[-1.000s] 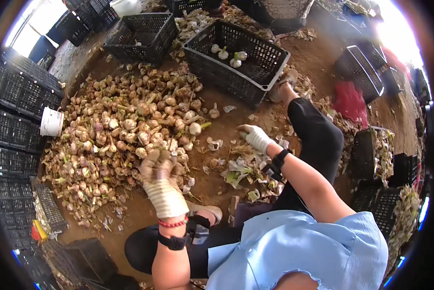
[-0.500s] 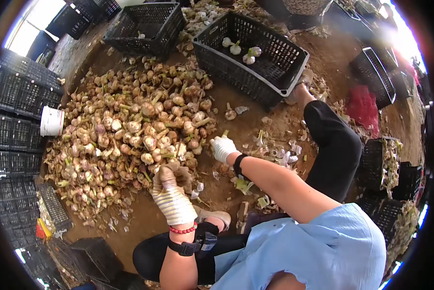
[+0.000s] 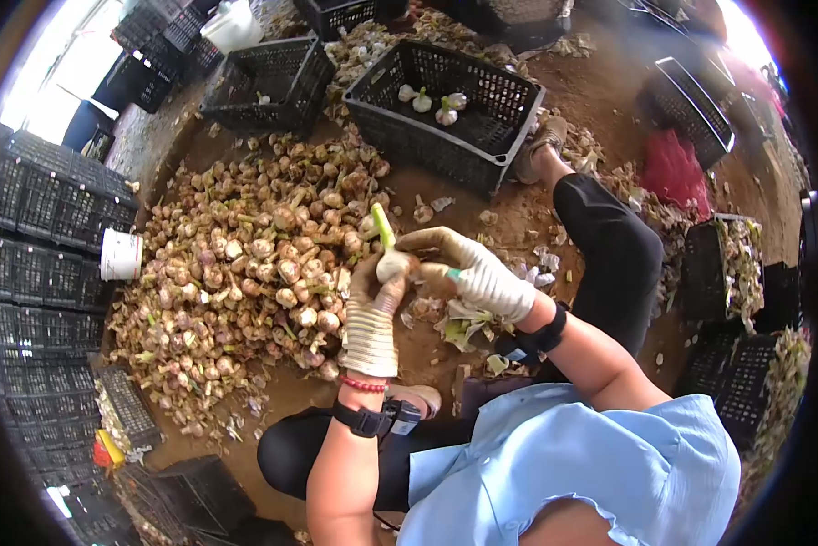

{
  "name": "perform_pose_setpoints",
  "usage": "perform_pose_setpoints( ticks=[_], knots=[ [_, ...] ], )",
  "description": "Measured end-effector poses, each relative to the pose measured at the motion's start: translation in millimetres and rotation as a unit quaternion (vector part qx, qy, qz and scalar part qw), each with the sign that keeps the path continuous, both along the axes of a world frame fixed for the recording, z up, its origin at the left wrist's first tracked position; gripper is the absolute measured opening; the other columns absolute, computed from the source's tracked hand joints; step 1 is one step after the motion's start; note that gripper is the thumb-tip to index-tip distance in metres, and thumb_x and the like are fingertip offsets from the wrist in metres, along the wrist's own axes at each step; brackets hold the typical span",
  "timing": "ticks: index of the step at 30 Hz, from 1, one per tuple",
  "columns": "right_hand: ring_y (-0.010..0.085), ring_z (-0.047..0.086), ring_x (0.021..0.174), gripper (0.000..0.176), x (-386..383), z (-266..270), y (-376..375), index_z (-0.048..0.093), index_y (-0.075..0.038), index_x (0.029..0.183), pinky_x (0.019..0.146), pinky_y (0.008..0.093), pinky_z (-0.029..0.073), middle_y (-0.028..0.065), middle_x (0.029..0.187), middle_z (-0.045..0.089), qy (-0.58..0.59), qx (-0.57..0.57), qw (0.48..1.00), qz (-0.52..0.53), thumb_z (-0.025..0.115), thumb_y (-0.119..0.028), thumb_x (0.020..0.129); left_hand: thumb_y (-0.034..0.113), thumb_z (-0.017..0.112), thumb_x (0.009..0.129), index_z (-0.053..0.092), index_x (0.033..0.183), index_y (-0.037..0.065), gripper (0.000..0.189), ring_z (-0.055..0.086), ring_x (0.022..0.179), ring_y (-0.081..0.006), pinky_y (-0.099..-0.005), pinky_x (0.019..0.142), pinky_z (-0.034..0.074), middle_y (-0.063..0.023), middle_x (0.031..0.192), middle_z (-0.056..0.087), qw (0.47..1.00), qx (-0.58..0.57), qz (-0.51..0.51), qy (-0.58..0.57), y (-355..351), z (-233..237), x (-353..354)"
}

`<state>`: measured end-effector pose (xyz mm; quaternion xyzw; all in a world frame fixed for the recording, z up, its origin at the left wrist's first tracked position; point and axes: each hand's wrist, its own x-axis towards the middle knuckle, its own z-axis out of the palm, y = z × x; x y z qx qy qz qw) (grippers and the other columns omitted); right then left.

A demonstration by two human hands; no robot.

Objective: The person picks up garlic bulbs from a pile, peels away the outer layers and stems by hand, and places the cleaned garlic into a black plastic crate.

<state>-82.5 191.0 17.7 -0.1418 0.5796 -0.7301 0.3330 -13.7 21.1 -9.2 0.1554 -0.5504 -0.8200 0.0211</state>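
My left hand [image 3: 370, 314], in a striped, soiled work glove, is closed around a garlic bulb [image 3: 392, 265] with a green stem pointing up. My right hand [image 3: 477, 273], gloved too, meets the bulb from the right, its fingers curled against the bulb's side; a small green thing shows at these fingers. To the left of both hands spreads a big heap of garlic [image 3: 236, 273] with brownish skins. Beyond the hands stands a black crate [image 3: 427, 150] with several white bulbs inside.
Another black crate [image 3: 277, 86] stands at the back left, and a white bucket [image 3: 121, 255] is beside the heap. Stacked crates [image 3: 49, 264] line the left side. A red net bag [image 3: 675, 173] lies at the right. Peelings litter the ground near my bent leg [image 3: 609, 246].
My right hand has come in leftward to my left hand, which has moved up and right. A garlic bulb now shows clearly between them. The view has shifted a little.
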Motion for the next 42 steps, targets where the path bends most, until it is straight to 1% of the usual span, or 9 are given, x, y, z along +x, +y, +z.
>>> perform_pose_setpoints(
  ticks=[6,9,18,20,34,36,38,41,42],
  knots=[
    [0.0105,0.057,0.113,0.041,12.6,4.9,24.1,0.051,-0.002,0.137,0.098,0.0278,0.047,0.0038,0.125,0.062,0.132,-0.045,0.989,-0.041,0.061,-0.02,0.101,0.005,0.078,0.084,0.048,0.134,-0.001,0.059,0.057,0.106,-0.0172,-0.03,0.094,0.05,-0.0109,0.12,0.057,0.951,-0.3,-0.003,0.078,20.2,13.3,4.0],
    [0.0104,0.059,0.109,0.048,19.7,5.2,23.3,0.051,-0.001,0.137,0.091,0.0275,0.05,0.0034,0.12,0.063,-0.015,-0.096,0.993,-0.063,0.062,-0.031,0.101,-0.006,0.076,0.077,0.047,0.131,-0.001,0.062,0.058,0.102,-0.0194,-0.0312,0.092,0.051,-0.0118,0.115,0.058,0.885,-0.424,0.058,0.182,25.6,12.4,9.5],
    [0.0053,0.055,0.088,0.024,19.2,-11.1,-14.7,0.064,-0.007,0.106,0.079,0.0253,0.048,-0.0031,0.093,0.064,0.039,-0.022,0.997,-0.06,0.061,-0.03,0.102,0.0,0.086,0.074,0.048,0.13,0.004,0.068,0.056,0.109,-0.0188,-0.0338,0.097,0.05,-0.01,0.122,0.057,0.876,-0.452,0.041,0.163,16.8,12.8,26.1],
    [0.0055,0.054,0.085,0.023,20.1,-8.4,-15.9,0.064,-0.006,0.103,0.077,0.0259,0.048,-0.0026,0.09,0.064,0.054,-0.015,0.997,-0.056,0.06,-0.029,0.102,0.001,0.086,0.074,0.047,0.129,0.004,0.068,0.055,0.111,-0.0187,-0.0358,0.099,0.049,-0.0104,0.123,0.056,0.951,-0.293,0.025,0.099,19.8,17.1,28.6],
    [0.0124,0.057,0.084,0.019,11.2,0.2,16.0,0.063,-0.003,0.114,0.077,0.0309,0.049,0.0052,0.089,0.066,0.287,0.074,0.955,-0.018,0.055,-0.014,0.102,0.001,0.081,0.078,0.046,0.13,0.008,0.063,0.058,0.103,-0.0172,-0.0308,0.092,0.051,-0.0091,0.117,0.058,0.936,-0.324,0.022,0.136,16.2,3.4,25.5],
    [0.0082,0.057,0.089,0.023,8.2,13.5,18.3,0.063,-0.002,0.121,0.081,0.0269,0.05,0.0006,0.094,0.066,0.196,0.19,0.962,0.029,0.055,-0.012,0.102,0.008,0.079,0.081,0.044,0.129,0.002,0.06,0.059,0.102,-0.0174,-0.0304,0.087,0.054,-0.0112,0.113,0.059,0.988,-0.134,0.023,0.078,18.1,24.4,26.5],
    [0.0089,0.057,0.083,0.021,13.0,4.1,14.7,0.065,-0.001,0.117,0.076,0.0274,0.049,0.0013,0.09,0.067,0.217,0.134,0.967,-0.008,0.056,-0.013,0.1,0.025,0.072,0.089,0.04,0.135,0.003,0.06,0.06,0.099,-0.0168,-0.0305,0.082,0.055,-0.0113,0.116,0.057,0.979,-0.175,0.028,0.102,10.3,12.6,25.1],
    [0.0076,0.057,0.076,0.021,18.5,17.1,25.8,0.068,-0.002,0.113,0.069,0.0262,0.048,0.0009,0.087,0.068,0.198,0.084,0.977,0.007,0.058,-0.014,0.099,0.051,0.06,0.095,0.044,0.139,0.014,0.06,0.064,0.096,-0.023,-0.0348,0.076,0.057,-0.011,0.116,0.06,0.982,0.189,-0.022,-0.017,-0.3,-2.3,20.2],
    [0.0055,0.057,0.076,0.021,22.1,25.2,32.8,0.068,-0.002,0.113,0.067,0.0244,0.047,-0.0001,0.088,0.069,0.157,0.095,0.981,0.057,0.06,-0.014,0.098,0.051,0.059,0.096,0.046,0.14,0.015,0.058,0.064,0.094,-0.0199,-0.0339,0.073,0.057,-0.0103,0.113,0.062,0.991,0.133,0.011,-0.014,0.0,-7.6,17.8]
  ],
)
